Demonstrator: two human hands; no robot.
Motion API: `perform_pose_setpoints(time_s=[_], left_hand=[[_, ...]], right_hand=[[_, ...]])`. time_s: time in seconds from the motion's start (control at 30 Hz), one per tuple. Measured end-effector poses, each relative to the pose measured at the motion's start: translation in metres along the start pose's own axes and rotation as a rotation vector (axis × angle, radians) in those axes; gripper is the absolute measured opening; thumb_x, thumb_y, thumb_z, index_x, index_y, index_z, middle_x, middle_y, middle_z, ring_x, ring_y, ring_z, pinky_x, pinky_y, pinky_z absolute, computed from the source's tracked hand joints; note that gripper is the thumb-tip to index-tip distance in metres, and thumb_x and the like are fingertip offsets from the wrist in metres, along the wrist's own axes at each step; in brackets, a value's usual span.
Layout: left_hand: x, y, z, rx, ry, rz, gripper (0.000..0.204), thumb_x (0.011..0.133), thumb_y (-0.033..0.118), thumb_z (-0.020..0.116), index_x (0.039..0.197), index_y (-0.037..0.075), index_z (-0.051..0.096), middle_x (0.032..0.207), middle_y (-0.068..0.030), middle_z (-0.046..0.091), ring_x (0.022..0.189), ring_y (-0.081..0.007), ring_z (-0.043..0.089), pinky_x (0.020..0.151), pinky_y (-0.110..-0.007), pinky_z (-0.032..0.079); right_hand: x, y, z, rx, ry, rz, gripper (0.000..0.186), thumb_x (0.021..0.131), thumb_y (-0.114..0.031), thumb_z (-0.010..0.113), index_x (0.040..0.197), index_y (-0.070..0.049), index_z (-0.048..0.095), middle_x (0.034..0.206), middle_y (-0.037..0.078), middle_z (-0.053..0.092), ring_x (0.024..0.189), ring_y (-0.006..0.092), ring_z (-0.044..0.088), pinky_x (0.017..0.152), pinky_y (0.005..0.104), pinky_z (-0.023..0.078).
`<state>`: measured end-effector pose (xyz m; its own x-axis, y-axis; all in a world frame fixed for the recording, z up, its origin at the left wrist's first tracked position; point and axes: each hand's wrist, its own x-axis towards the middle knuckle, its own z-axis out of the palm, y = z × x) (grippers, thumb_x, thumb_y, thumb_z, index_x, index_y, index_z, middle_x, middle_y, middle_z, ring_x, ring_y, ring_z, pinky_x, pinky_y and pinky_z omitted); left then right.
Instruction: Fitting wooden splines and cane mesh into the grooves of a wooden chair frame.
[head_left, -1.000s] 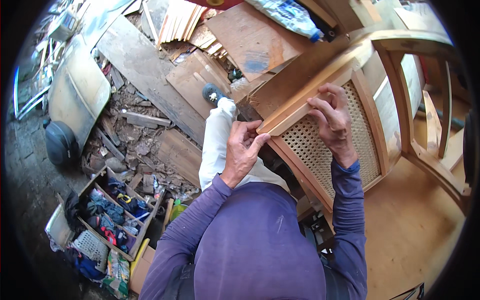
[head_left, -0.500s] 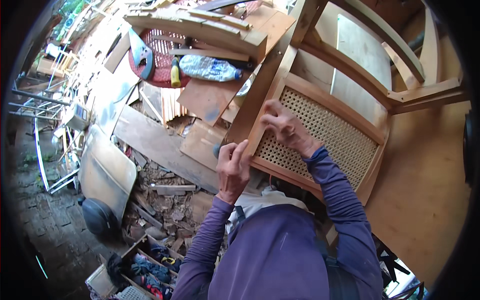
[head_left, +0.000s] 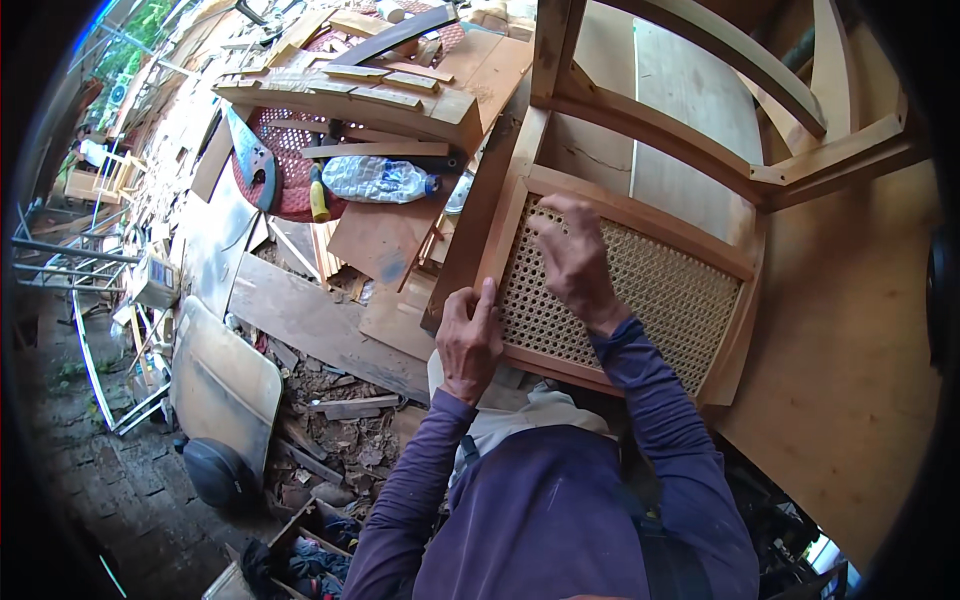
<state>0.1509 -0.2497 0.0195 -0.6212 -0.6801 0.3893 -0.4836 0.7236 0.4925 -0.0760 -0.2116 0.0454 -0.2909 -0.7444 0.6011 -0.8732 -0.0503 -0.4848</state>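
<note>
A wooden chair frame [head_left: 660,130] with a woven cane panel [head_left: 640,290] lies in front of me at the right. My left hand [head_left: 470,340] is closed at the panel's left wooden rail, thumb along its top and the other fingers curled at the outer edge. Over the upper left part of the cane is my right hand [head_left: 575,260], its fingers bent inward and slightly blurred. Whatever may sit between those fingertips is too small to make out.
Beyond my left hand, a red plastic chair [head_left: 290,140] bears a handsaw [head_left: 253,165], a yellow-handled tool [head_left: 318,195], a plastic bottle [head_left: 375,180] and wood pieces. Plywood [head_left: 840,380] spreads at the right. Scrap wood [head_left: 355,405] and a dark rounded object [head_left: 215,472] lie lower left.
The view has shifted, so the chair frame appears farther left. My right hand has moved off the left rail to over the cane. My left hand is slightly farther up the rail.
</note>
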Motion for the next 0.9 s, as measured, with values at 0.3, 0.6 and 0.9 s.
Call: perform_pose_setpoints(time_s=[0.3,0.6,0.9], left_hand=[[0.005,0.007,-0.005,-0.031,-0.02,-0.051,0.057,0.094,0.001,0.078,0.15,0.01,0.071,0.114,-0.0159,0.066,0.099,-0.033,0.07,0.082,-0.043,0.059],[0.005,0.006,-0.003,-0.058,-0.018,-0.062,0.057,0.093,0.0,0.079,0.149,0.01,0.072,0.111,-0.0146,0.065,0.097,-0.0318,0.069,0.081,-0.042,0.059],[0.006,0.005,-0.003,-0.055,-0.027,-0.048,0.057,0.093,0.0,0.079,0.149,0.009,0.072,0.113,-0.0157,0.065,0.098,-0.0322,0.069,0.082,-0.042,0.059]], right_hand=[[0.013,0.066,-0.003,-0.078,-0.009,0.12,0.037,0.088,-0.005,0.086,0.122,-0.004,0.072,0.134,0.012,0.071,0.123,0.0359,0.07,0.107,0.0471,0.056],[0.013,0.063,0.005,-0.106,0.05,0.138,0.022,0.088,-0.001,0.085,0.106,-0.003,0.072,0.122,0.012,0.073,0.114,0.035,0.071,0.099,0.0463,0.058],[0.013,0.062,0.008,-0.141,0.069,0.124,0.023,0.088,0.0,0.085,0.106,-0.003,0.07,0.122,0.013,0.072,0.113,0.0358,0.072,0.097,0.0459,0.059]])
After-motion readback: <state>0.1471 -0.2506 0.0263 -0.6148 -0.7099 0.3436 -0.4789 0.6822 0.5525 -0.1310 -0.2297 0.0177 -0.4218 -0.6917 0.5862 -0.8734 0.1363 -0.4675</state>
